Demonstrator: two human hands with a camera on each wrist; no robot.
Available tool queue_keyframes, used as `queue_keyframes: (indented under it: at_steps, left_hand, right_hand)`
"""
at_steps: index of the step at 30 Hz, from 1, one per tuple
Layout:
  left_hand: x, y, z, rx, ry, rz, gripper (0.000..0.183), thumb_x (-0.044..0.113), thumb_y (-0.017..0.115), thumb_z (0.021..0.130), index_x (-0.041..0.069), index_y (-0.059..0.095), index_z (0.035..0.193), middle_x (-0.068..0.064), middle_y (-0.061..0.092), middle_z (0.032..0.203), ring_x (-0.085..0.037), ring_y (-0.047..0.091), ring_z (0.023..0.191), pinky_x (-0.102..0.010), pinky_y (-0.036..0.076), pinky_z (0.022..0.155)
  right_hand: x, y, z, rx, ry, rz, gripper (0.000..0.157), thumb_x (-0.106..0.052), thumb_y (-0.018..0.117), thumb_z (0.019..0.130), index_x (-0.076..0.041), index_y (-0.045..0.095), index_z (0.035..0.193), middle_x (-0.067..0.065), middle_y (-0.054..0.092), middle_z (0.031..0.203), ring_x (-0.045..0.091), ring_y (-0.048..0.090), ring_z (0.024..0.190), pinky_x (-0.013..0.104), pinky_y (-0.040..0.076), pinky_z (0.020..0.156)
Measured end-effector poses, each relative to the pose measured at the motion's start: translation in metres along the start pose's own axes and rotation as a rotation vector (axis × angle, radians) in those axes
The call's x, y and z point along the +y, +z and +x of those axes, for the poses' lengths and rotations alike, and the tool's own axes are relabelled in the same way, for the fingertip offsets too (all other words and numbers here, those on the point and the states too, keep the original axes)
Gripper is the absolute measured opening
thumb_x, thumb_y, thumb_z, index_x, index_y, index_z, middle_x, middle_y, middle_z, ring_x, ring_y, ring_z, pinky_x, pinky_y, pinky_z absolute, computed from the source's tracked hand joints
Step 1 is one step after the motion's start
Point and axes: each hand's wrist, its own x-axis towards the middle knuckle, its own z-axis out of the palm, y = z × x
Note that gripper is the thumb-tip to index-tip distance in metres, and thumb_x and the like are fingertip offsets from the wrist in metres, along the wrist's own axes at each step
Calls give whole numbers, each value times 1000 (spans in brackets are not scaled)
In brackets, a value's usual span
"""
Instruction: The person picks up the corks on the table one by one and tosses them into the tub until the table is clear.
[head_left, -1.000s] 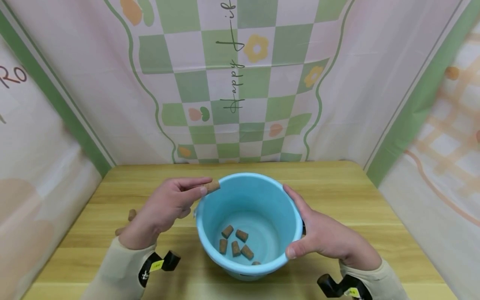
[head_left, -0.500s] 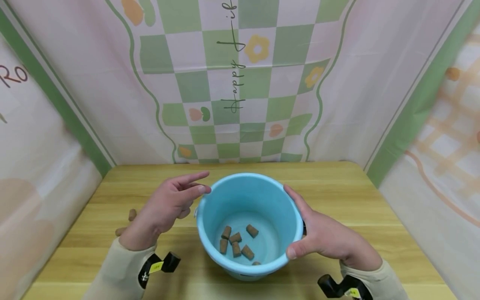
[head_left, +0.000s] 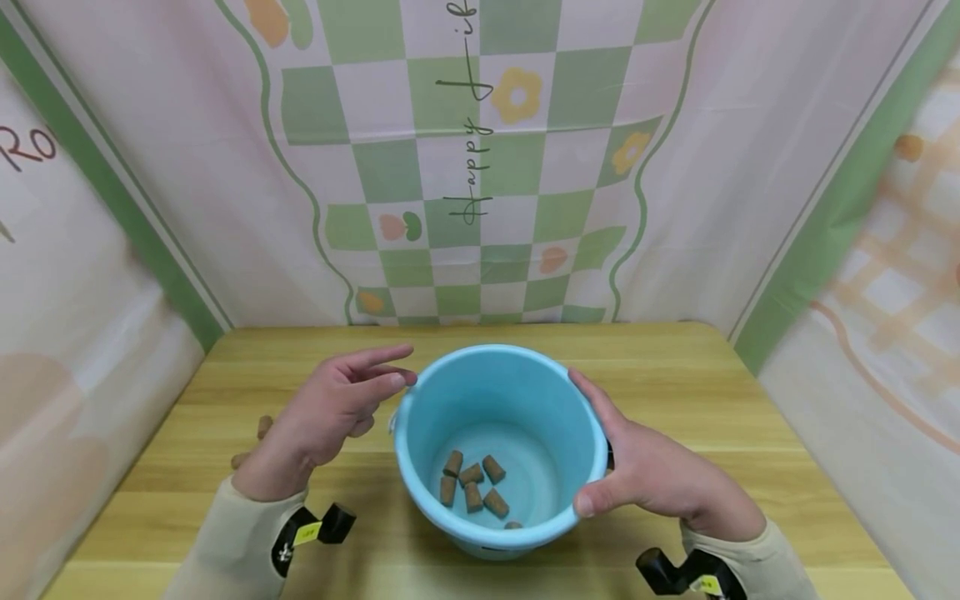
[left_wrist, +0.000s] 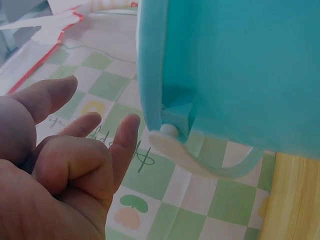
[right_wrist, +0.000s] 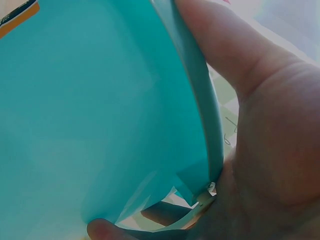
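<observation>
A light blue bucket (head_left: 411, 492) stands tilted slightly toward me on the table in the head view. Several brown corks (head_left: 472, 497) lie scattered on its bottom. My right hand (head_left: 660, 467) grips the bucket's right side, with the thumb at the near rim and a finger reaching along the far rim. In the right wrist view another fingertip (right_wrist: 102, 229) presses the outer wall beside the handle. My left hand (head_left: 330, 408) hovers just outside the left rim, index finger extended and nothing held. The left wrist view shows its fingers (left_wrist: 129, 142) apart from the bucket wall and the pale handle (left_wrist: 200, 162).
Two more corks (head_left: 265, 427) rest on the wooden table (head_left: 712, 367), partly behind my left wrist. Patterned cloth walls (head_left: 517, 167) enclose the table at the back and sides. Each wrist carries a small black camera (head_left: 337, 523).
My left hand has let go of a cork, which dropped into the bucket among the others; one cork rolled a little there. The left hand drew slightly left. The right hand stayed in place.
</observation>
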Motion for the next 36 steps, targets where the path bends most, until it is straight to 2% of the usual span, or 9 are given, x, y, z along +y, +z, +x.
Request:
queue_keyframes:
  at_steps: [8, 16, 24, 30, 36]
  left_hand:
    - [-4, -7, -3, 64, -3, 7, 46, 21, 68, 87, 9, 56, 130, -20, 59, 117, -7, 27, 43, -18, 25, 42]
    - [-10, -22, -10, 125, 5, 12, 48, 21, 69, 86, 11, 55, 131, -16, 60, 117, -6, 27, 42, -18, 27, 42]
    - [-21, -50, -25, 171, 19, -4, 46, 18, 65, 89, 10, 53, 133, -9, 62, 114, -3, 28, 42, -17, 28, 41]
    - [-29, -76, -40, 193, 69, -64, 41, 12, 61, 92, 12, 54, 132, -7, 64, 111, -2, 28, 42, -24, 18, 40]
    - [-34, -94, -55, 219, 97, -121, 35, 7, 57, 94, 19, 60, 127, -2, 65, 109, -2, 31, 42, -28, 15, 38]
  right_hand:
    - [-2, 0, -1, 8, 34, -11, 125, -9, 84, 65, -41, -5, 147, 15, 32, 140, 39, 47, 112, 44, 47, 84]
    - [-1, 0, -1, 4, 6, -8, 124, -11, 85, 66, -39, -5, 147, 16, 33, 140, 39, 47, 112, 48, 46, 84]
    - [-4, 0, -1, 5, 15, -40, 125, -12, 86, 65, -39, -5, 147, 14, 36, 138, 37, 49, 111, 45, 46, 85]
    - [-2, -1, -1, 9, 9, -46, 124, -14, 85, 66, -39, -5, 147, 16, 37, 137, 37, 49, 110, 46, 46, 84]
    - [-2, 0, -1, 5, 3, -47, 123, -13, 85, 67, -39, -4, 147, 17, 36, 137, 39, 49, 109, 48, 47, 83]
